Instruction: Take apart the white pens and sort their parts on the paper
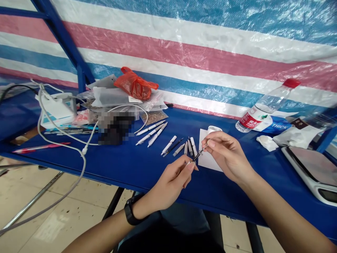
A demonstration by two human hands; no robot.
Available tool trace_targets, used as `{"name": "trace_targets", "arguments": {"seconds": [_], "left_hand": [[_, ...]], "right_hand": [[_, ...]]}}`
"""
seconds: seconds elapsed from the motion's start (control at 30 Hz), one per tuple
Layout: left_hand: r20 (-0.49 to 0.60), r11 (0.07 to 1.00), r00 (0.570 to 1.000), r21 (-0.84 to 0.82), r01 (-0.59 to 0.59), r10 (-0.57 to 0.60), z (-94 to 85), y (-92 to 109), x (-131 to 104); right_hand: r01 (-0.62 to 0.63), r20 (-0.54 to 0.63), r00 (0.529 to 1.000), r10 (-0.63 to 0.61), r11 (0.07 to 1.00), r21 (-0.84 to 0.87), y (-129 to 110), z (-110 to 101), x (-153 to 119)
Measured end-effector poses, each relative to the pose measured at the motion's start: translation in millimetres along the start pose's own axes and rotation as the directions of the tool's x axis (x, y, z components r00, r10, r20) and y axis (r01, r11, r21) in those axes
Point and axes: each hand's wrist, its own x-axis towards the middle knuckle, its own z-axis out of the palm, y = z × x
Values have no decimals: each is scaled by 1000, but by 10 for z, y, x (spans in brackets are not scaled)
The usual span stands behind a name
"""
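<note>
My left hand pinches the lower end of a thin dark pen refill above the front part of the table. The fingertips of my right hand are closed on its upper end; a small piece there is too fine to make out. Just beyond my hands lie loose pen parts: white barrels, grey grip pieces and a dark refill. Several white pens rest side by side farther left. Under my right hand is a sheet of white paper, with a small white round object at its far edge.
Plastic bags and a red bag are piled at the back left, near white cables and a pink pen. On the right stand a bottle, crumpled tissue and a scale. The blue table ends close before me.
</note>
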Motion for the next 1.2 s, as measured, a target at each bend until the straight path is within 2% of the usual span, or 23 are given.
{"name": "trace_targets", "arguments": {"seconds": [0.2, 0.37, 0.43, 0.57, 0.7, 0.9, 1.07, 1.2], "left_hand": [[5, 999, 999, 6, -39, 39, -9, 4, -8], [1, 999, 999, 9, -48, 48, -3, 0, -8], [-2, 999, 999, 14, -46, 46, -1, -3, -9], [-3, 999, 999, 19, -43, 43, 2, 5, -11], [-11, 999, 999, 16, -39, 39, 8, 9, -11], [-15, 999, 999, 12, -43, 44, 8, -16, -6], [0, 998, 999, 35, -51, 51, 0, -20, -9], [-2, 997, 999, 53, -47, 48, 5, -9, -12]], "right_hand": [[44, 32, 999, -42, 997, -67, -43, 33, -31], [91, -37, 995, -96, 988, -127, -66, 30, -41], [101, -31, 994, -106, 987, -128, -71, 27, -43], [95, 1, 995, -95, 985, -143, -72, 24, -45], [93, -33, 994, -99, 983, -160, -71, 14, -42], [90, 6, 996, -90, 984, -152, -57, 22, -36], [77, -16, 997, -80, 985, -153, -42, 16, -27], [82, 58, 996, -72, 978, -193, -30, 12, -32]]}}
